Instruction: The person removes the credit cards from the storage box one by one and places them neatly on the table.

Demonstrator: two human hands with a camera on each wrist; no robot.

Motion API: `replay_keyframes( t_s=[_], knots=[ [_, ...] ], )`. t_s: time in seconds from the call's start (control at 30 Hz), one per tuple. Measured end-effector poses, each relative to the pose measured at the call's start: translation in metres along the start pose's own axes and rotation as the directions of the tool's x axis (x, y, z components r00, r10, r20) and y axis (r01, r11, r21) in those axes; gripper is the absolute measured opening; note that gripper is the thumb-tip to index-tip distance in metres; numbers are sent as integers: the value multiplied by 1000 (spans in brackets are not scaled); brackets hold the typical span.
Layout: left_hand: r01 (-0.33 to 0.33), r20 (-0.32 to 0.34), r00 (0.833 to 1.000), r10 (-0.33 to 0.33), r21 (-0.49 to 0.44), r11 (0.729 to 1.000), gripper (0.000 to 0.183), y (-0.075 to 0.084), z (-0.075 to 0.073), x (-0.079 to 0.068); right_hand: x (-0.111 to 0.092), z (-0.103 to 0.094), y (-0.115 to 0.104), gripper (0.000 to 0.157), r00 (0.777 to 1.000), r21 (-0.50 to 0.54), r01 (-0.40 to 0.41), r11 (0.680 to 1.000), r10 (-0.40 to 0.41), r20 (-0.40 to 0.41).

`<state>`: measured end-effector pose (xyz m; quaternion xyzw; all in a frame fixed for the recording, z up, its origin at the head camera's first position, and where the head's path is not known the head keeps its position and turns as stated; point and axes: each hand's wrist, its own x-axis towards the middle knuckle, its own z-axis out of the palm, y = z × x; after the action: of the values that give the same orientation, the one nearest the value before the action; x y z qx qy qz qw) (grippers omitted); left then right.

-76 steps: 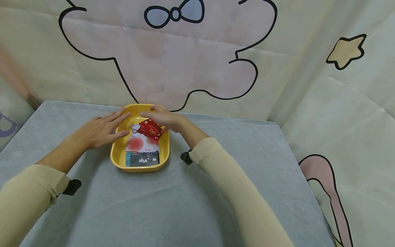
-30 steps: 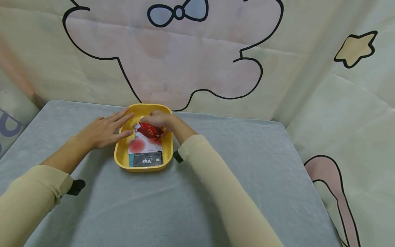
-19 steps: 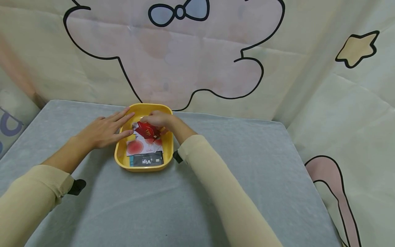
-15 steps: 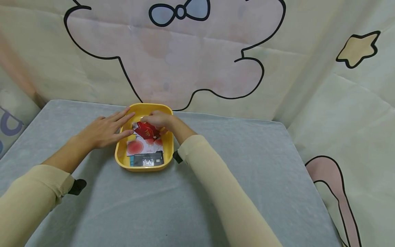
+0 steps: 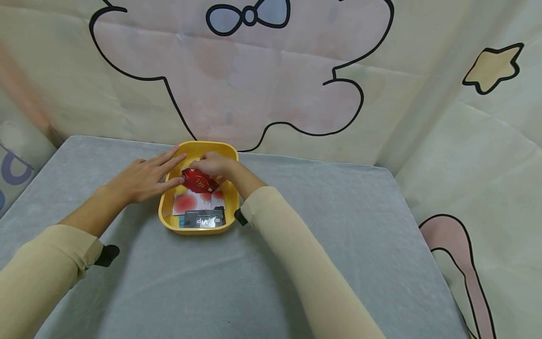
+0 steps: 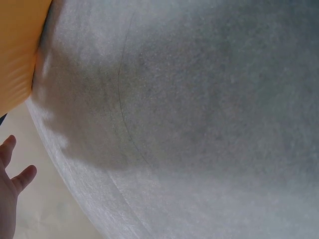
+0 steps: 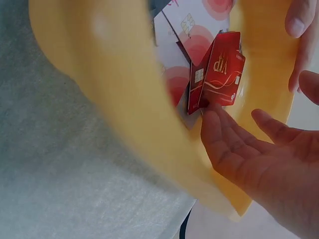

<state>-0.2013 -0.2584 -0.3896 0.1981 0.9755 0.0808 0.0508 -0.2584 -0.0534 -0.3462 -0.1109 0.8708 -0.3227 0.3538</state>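
Observation:
A yellow tray (image 5: 233, 213) holds several cards: red VIP cards (image 5: 198, 181), pink-and-white cards with red circles (image 5: 185, 203) and a dark grey VIP card (image 5: 199, 218). My left hand (image 5: 137, 181) lies with fingers spread over the tray's left rim, its thumb close to the red cards. My right hand (image 5: 218, 167) reaches in over the right side. In the right wrist view, its fingertips (image 7: 213, 115) touch the lower edge of the fanned red cards (image 7: 223, 67), which stand tilted. Another of its fingers is apart from them.
Grey-blue cloth covers the table (image 5: 262, 263). Just behind the tray, a curtain (image 5: 292, 108) with cartoon outlines rises along the table's far edge. The tray's outer wall (image 6: 15, 55) fills the upper left corner of the left wrist view.
The right hand has gone deeper into the tray. The red cards have shifted left and tilted. The pink-and-white and dark cards have shifted slightly. My left hand keeps its place on the rim.

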Motion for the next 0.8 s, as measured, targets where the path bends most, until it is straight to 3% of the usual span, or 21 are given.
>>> replay_keyframes(
  t_s=[0.8],
  knots=[
    [7,10,1000,-7,-10,1000,76,0,0,1,2,6,-4,45,999,33,-45,998,46,-25]
  ],
)
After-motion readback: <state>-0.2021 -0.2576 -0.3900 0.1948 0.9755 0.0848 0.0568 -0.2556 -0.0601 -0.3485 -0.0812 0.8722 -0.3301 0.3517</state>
